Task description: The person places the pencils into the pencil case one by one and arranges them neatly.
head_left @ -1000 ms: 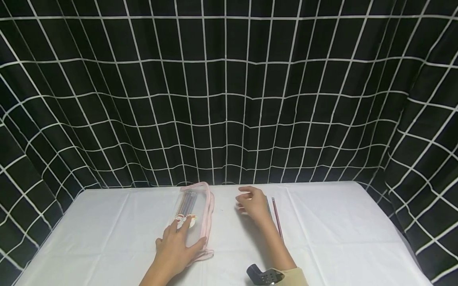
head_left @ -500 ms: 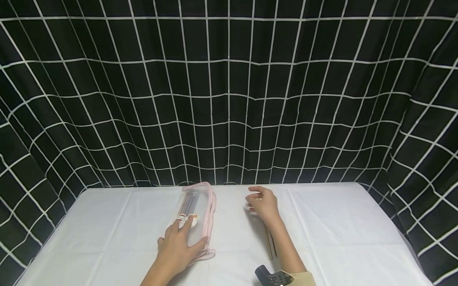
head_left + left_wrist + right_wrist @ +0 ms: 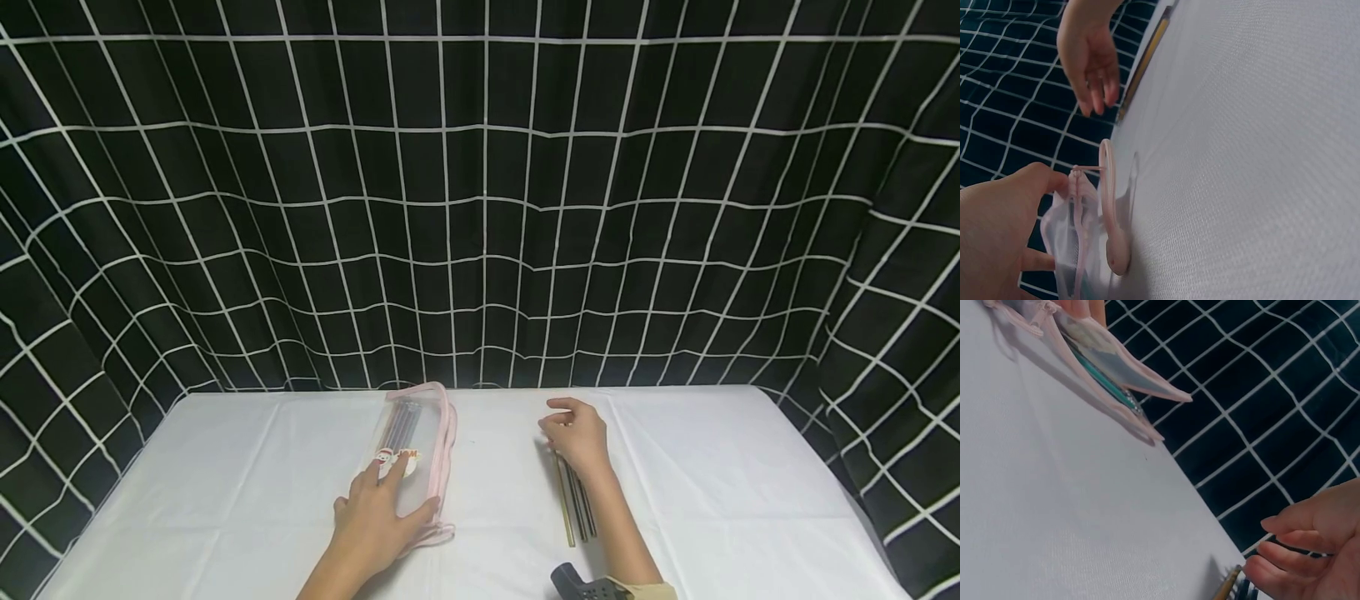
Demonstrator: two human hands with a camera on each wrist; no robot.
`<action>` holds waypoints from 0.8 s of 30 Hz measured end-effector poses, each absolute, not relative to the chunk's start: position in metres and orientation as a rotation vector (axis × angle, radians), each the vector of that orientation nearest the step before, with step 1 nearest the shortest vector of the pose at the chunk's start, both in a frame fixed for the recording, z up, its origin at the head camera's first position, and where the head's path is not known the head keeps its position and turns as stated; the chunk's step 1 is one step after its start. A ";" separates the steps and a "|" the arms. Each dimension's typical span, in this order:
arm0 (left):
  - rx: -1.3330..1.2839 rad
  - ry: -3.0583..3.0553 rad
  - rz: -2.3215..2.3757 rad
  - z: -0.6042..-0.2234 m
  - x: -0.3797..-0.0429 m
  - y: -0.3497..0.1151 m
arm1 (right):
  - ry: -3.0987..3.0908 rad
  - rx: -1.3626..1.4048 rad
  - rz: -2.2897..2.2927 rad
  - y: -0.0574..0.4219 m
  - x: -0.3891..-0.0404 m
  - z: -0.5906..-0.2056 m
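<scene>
A clear pencil pouch with pink trim lies left of the middle of the table, with several slim pencils showing inside. My left hand rests on it, fingers spread over its printed front and thumb at the pink edge. The pouch's mouth gapes in the right wrist view, where a teal pencil shows within. My right hand hovers over several loose pencils, one of them gold and others dark. Its fingers are loosely bent and hold nothing; the pencils' far ends lie close by the fingertips.
A white cloth covers the table. Behind its far edge hangs a black curtain with a white grid. A pink strap loop sticks out from the pouch's near end. A dark wrist camera sits by the right sleeve.
My right hand has moved to the right across the loose pencils, so a gold and dark ones now show left of the forearm. My left hand stays on the pouch.
</scene>
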State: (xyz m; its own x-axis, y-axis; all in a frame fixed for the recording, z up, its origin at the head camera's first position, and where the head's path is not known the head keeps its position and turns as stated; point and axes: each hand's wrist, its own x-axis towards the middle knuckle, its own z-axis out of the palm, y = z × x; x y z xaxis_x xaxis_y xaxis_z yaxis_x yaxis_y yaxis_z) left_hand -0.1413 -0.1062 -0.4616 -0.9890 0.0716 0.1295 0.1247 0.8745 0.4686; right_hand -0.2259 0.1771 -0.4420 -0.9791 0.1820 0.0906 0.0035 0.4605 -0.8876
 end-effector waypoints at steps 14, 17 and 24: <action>-0.152 -2.939 -0.747 -0.460 -0.140 -0.105 | -2.672 -0.203 1.425 0.179 -0.222 -0.442; -0.154 -2.941 -0.743 -0.459 -0.140 -0.105 | -2.689 -0.178 1.423 0.176 -0.220 -0.441; -0.152 -2.949 -0.730 -0.459 -0.140 -0.105 | -2.780 -0.179 1.365 0.174 -0.219 -0.442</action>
